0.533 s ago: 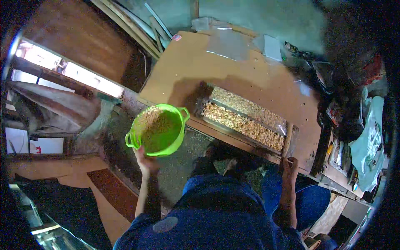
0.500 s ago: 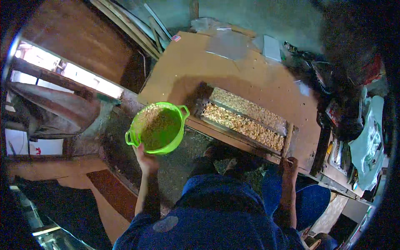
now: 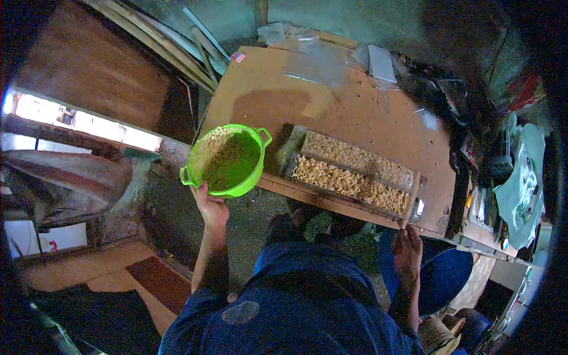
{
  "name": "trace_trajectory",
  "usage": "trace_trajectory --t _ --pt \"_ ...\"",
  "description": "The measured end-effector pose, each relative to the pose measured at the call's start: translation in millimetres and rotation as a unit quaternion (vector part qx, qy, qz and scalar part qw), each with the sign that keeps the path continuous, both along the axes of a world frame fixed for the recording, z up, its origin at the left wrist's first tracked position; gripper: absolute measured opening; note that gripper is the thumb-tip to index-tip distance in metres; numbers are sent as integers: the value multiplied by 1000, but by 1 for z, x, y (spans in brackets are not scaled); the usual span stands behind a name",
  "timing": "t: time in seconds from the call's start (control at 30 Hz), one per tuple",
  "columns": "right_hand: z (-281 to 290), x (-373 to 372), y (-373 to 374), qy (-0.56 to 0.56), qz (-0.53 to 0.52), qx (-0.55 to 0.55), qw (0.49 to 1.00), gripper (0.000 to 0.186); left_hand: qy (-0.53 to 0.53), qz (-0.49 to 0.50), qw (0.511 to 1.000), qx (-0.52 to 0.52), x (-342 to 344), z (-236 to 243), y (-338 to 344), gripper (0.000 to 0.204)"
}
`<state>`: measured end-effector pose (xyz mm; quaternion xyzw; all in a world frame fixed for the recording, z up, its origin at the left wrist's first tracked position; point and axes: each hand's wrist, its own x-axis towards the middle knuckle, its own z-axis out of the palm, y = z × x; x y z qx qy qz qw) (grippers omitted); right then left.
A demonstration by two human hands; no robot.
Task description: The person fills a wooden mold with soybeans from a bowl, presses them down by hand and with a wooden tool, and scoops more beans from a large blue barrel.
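Note:
A bright green bowl (image 3: pixel 244 173) with two loop handles is tilted in my left hand (image 3: pixel 211 207), which grips its lower left rim. Pale flaky bits (image 3: pixel 214 148) cling along its left inner side. On the brown table is a long, narrow tray (image 3: pixel 290 160), split lengthwise into two rows. Pale, crumbly pieces (image 3: pixel 355 181) fill both rows; the near row looks brighter. My right hand (image 3: pixel 407 245) is closed around the near end of a thin wooden stick (image 3: pixel 410 204), which lies across the tray's right end.
Clear plastic sheets (image 3: pixel 316 65) and a white slab (image 3: pixel 381 63) lie at the far side of the brown tabletop (image 3: pixel 254 77). Cluttered items and a pale plastic bag (image 3: pixel 523 195) crowd the right. A blue rounded shape (image 3: pixel 438 278) stands below the table's right edge. Planks (image 3: pixel 160 44) lean at the back left.
My left hand has raised the green bowl slightly, toward the table's left edge. My right hand stays at the stick's near end. The whole view has shifted a little.

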<state>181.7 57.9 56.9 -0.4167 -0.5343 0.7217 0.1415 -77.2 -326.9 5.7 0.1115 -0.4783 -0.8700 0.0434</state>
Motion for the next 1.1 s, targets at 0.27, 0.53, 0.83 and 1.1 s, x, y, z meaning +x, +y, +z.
trace_trajectory --t 0.27,0.53,0.83,1.1 --pt "5 -81 -74 -110 345 45 931 16 23 -20 1000 -1 -32 -29 6 65" --pt "-43 -123 -105 -130 432 138 882 25 36 -25 999 -17 -43 -41 8 70" --pt "-35 -128 -126 -98 424 217 874 24 16 -26 999 -21 -45 -67 3 74" --pt "-55 -133 -140 -143 400 158 891 21 -51 -18 996 -72 -42 -51 12 68"
